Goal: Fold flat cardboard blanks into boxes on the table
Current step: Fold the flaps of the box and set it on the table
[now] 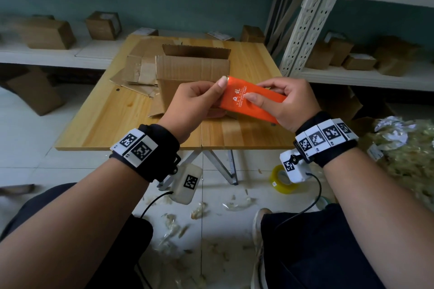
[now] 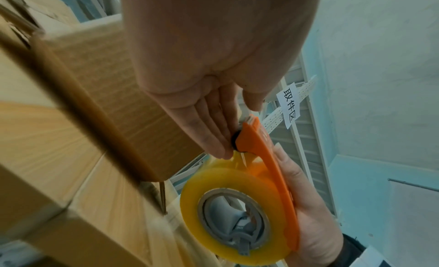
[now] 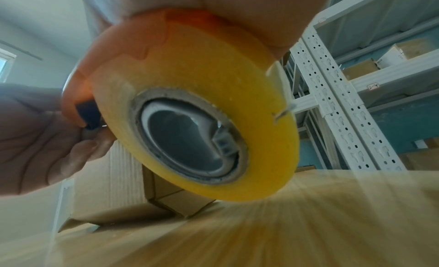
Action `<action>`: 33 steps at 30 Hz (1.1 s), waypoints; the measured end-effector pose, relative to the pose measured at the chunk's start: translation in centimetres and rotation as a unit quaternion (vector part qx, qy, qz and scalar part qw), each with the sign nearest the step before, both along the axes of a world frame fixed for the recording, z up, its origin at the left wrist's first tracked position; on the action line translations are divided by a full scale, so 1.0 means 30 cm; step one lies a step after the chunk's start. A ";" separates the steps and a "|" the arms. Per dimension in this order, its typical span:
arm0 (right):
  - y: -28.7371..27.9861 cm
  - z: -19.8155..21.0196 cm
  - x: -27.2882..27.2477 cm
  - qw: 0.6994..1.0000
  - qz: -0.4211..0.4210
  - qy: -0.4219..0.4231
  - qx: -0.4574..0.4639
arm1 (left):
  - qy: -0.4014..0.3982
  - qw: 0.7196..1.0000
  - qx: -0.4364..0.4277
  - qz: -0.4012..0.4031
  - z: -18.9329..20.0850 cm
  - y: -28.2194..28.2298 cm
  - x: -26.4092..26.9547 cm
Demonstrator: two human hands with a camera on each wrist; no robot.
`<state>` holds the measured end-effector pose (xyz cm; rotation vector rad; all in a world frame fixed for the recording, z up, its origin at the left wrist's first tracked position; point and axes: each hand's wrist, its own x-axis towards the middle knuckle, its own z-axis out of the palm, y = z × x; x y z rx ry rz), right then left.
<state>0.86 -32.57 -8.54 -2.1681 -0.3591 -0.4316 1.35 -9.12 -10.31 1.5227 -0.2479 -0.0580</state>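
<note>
An orange tape dispenser [image 1: 254, 102] with a yellowish clear tape roll [image 2: 202, 184] is held in the air over the near half of the table. My right hand [image 1: 281, 94] grips its body from the right, thumb on top. My left hand [image 1: 211, 95] pinches its front end, thumb on the orange cover and straight fingers [image 2: 209, 134] under the black roller. Behind it an unsealed cardboard box [image 1: 192, 68] stands on the wooden table [image 1: 105, 122], flaps up. Flat cardboard blanks [image 1: 138, 73] lie to its left. The roll [image 3: 180, 70] fills the right wrist view.
White metal shelving [image 1: 305, 14] with small cardboard boxes runs behind and to the right of the table. A second tape roll [image 1: 283, 179] lies on the tiled floor among plastic scraps. A pile of packing waste [image 1: 408, 155] sits at the right.
</note>
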 end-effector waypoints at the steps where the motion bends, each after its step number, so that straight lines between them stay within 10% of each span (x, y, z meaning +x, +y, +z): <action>1: 0.008 0.000 -0.001 1.000 0.002 0.002 0.005 | -0.004 1.000 -0.004 -0.001 0.000 0.007 -0.002; 33: 0.052 0.004 -0.023 0.998 0.047 0.009 0.051 | 0.034 0.995 -0.082 0.049 0.012 0.060 0.001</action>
